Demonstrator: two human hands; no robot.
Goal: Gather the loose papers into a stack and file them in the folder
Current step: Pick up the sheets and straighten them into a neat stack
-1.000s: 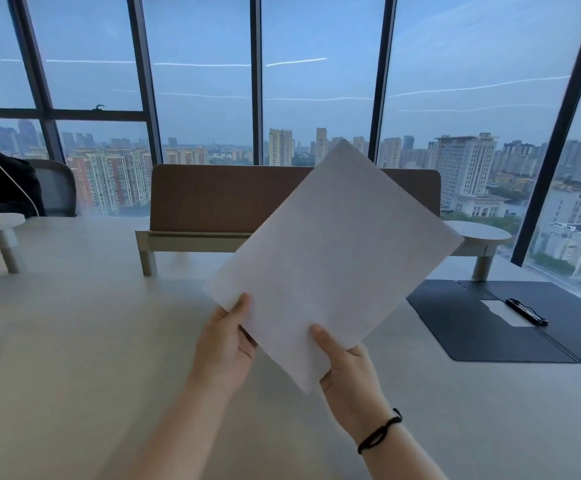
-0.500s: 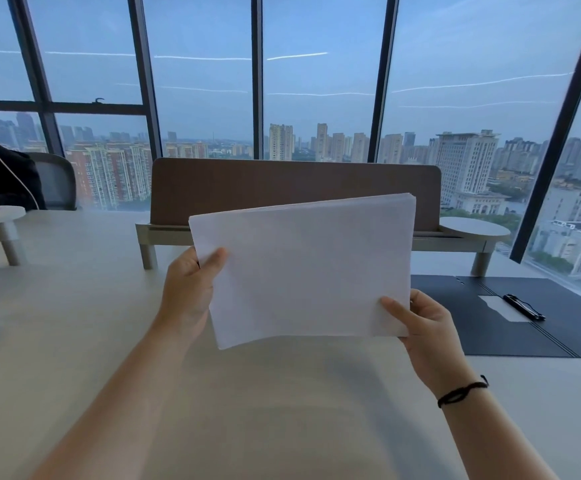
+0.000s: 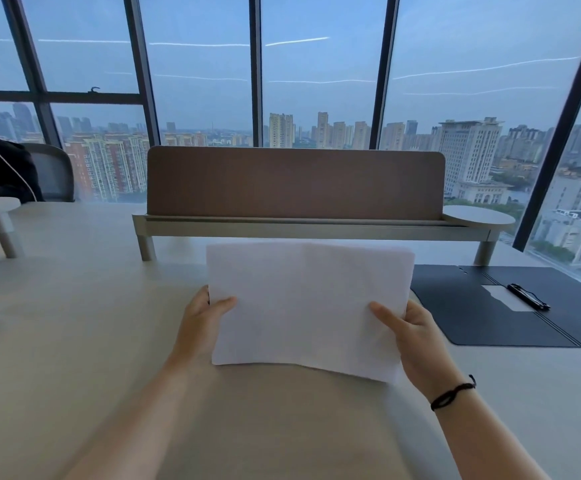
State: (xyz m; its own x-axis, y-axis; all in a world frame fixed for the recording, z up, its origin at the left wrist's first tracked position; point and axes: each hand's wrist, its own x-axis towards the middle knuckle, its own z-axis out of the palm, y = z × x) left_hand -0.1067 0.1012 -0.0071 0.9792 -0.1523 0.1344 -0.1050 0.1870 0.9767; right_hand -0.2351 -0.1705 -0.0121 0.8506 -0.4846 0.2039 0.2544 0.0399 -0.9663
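Paper stack — light, limp, likely to fan or slip — pinched at its side edges by left hand and right hand, above the table, left of open folder.

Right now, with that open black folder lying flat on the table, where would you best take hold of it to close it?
Probably the near left corner of the black folder's left flap: it is bare, while the clip sits by the spine. Come from the left, slide fingers under, fold rightward. Both the left hand and right hand hold the paper stack, so file that first.
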